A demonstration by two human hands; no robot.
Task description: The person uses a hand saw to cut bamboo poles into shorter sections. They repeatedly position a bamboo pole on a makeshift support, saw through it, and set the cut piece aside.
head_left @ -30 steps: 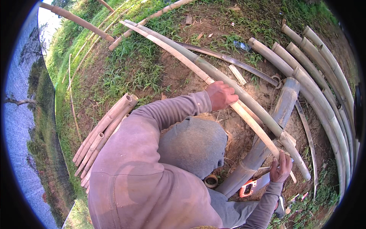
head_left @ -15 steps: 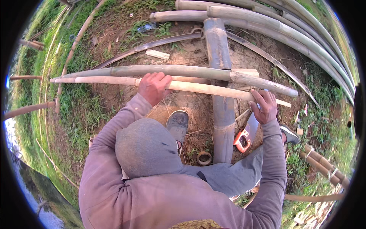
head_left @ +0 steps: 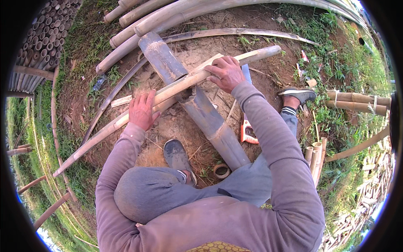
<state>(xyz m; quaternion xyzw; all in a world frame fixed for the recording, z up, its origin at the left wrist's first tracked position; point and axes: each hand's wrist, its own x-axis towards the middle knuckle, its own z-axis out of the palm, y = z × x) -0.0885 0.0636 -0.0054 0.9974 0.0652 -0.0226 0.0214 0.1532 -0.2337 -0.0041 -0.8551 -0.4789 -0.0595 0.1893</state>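
Observation:
A long, pale bamboo strip [head_left: 184, 84] slants from the near left to the far right. It lies against a rounder bamboo pole [head_left: 268, 52], whose end shows beyond it. My left hand [head_left: 142, 112] grips the strip left of centre, fingers over its far side and thumb on the near side. Farther right, my right hand [head_left: 226, 74] is closed over the strip, hiding part of it. Both lengths cross a thick grey bamboo log [head_left: 205, 115] at a notch cut in its top. A handsaw [head_left: 248, 131] with an orange-and-white handle rests by the log, its blade partly behind my right arm.
Thick bamboo poles [head_left: 180, 17] lie at the far side, near a curved split length [head_left: 235, 32]. A bamboo ring [head_left: 221, 171] sits by my shoe [head_left: 176, 155]. Tied bamboo [head_left: 357, 103] is at the right, and stacked cut bamboo [head_left: 44, 35] at the far left.
The view has turned. The strip and pole now slant, right end farther away, and the strip overlaps the pole instead of lying on its near side. My right hand sits closer to the log.

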